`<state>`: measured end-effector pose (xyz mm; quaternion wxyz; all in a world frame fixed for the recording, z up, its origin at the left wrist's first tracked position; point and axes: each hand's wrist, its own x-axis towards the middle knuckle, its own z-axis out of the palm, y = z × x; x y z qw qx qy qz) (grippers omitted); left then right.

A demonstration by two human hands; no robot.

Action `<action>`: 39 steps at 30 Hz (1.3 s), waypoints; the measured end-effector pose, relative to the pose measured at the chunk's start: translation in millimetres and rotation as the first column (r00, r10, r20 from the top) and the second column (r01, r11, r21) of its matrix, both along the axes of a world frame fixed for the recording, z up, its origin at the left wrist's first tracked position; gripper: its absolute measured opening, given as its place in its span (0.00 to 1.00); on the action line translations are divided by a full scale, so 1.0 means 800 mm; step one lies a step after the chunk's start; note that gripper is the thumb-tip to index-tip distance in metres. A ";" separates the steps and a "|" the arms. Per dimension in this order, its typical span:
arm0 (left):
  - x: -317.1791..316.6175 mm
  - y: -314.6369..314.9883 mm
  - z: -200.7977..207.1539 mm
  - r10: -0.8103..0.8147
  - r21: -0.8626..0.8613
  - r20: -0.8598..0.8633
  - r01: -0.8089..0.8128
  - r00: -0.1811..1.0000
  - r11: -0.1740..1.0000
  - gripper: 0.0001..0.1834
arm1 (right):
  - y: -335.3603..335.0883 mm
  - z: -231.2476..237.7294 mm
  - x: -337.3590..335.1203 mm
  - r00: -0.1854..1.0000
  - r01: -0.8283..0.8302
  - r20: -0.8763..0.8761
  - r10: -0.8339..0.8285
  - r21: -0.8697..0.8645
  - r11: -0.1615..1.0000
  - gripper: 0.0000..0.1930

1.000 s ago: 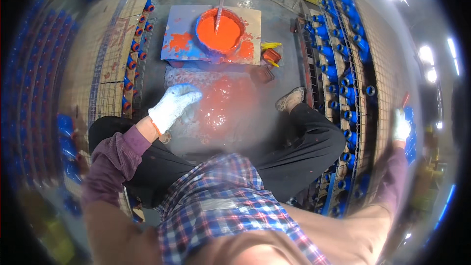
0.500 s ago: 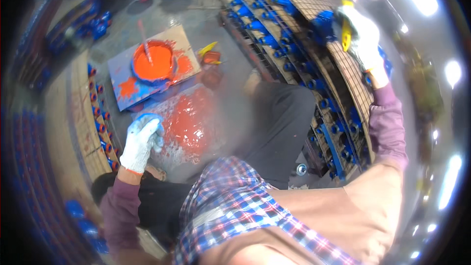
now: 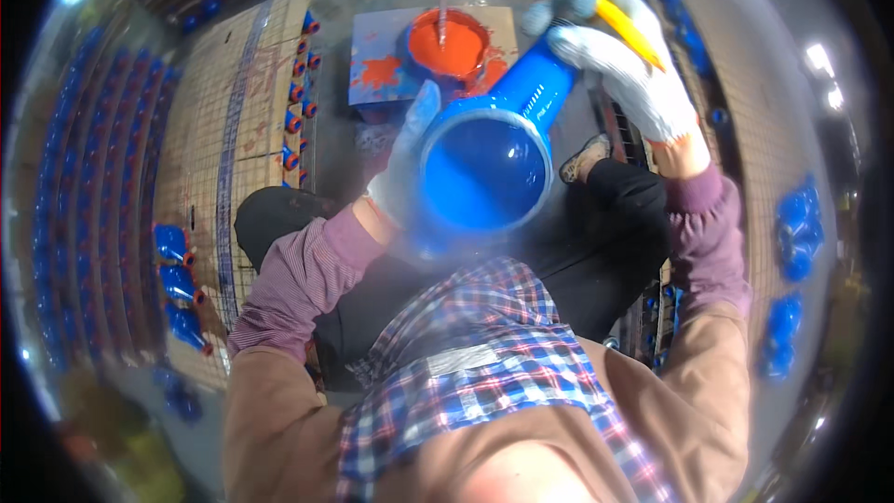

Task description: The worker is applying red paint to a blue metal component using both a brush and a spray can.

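Observation:
In front of my lap I hold a blue flared pipe fitting (image 3: 538, 84), its wide round mouth turned toward me and its inside painted blue. My gloved left hand (image 3: 402, 168) grips the wide end from the left, fingers along the rim. At the narrow far end, my gloved right hand (image 3: 633, 65) is closed on the fitting and also on a paintbrush with a yellow handle (image 3: 629, 32) and orange-red bristles. Beyond the fitting, a tub (image 3: 411, 52) of orange paint (image 3: 458, 40) with a stick (image 3: 442, 5) in it stands on a paint-splashed board (image 3: 503, 26).
On the left, a mesh-topped board rack (image 3: 200, 144) has several blue fittings with orange ends along its edge. Another rack (image 3: 740, 196) runs along my right side. Blue parts (image 3: 799, 228) lie farther right. My foot (image 3: 585, 160) rests beyond the fitting.
My right hand has come from the right rack to the middle with a blue fitting and the brush. My left hand has moved right and taken hold of its wide end. The view has shifted.

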<state>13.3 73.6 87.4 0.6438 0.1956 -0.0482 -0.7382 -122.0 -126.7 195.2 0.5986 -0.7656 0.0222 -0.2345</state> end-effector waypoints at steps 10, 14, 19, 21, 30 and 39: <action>0.012 0.053 -0.008 0.449 0.060 0.246 -0.476 0.859 0.877 0.31 | -0.001 -0.134 0.030 0.986 0.165 -0.120 -0.113 0.732 0.661 0.33; 0.027 0.067 0.005 0.491 0.056 0.345 -0.539 0.800 0.840 0.29 | 0.006 -0.157 0.027 0.966 0.253 -0.171 -0.192 0.762 0.595 0.34; 0.038 0.083 -0.018 0.497 0.125 0.273 -0.543 0.824 0.830 0.27 | 0.016 -0.166 0.025 0.915 0.394 -0.245 -0.321 0.711 0.582 0.32; 0.048 0.088 -0.041 0.464 0.149 0.171 -0.489 0.869 0.860 0.42 | 0.015 -0.168 0.027 0.894 0.446 -0.248 -0.373 0.562 0.697 0.20; 0.063 0.123 -0.073 0.541 0.079 0.134 -0.553 0.830 0.829 0.31 | -0.027 -0.197 0.095 0.768 0.623 -0.103 -0.632 -0.111 0.774 0.15; 0.059 0.115 -0.049 0.537 0.214 -0.097 -0.509 0.838 0.834 0.37 | -0.039 -0.230 0.150 0.761 0.524 -0.026 -0.648 -0.565 0.638 0.18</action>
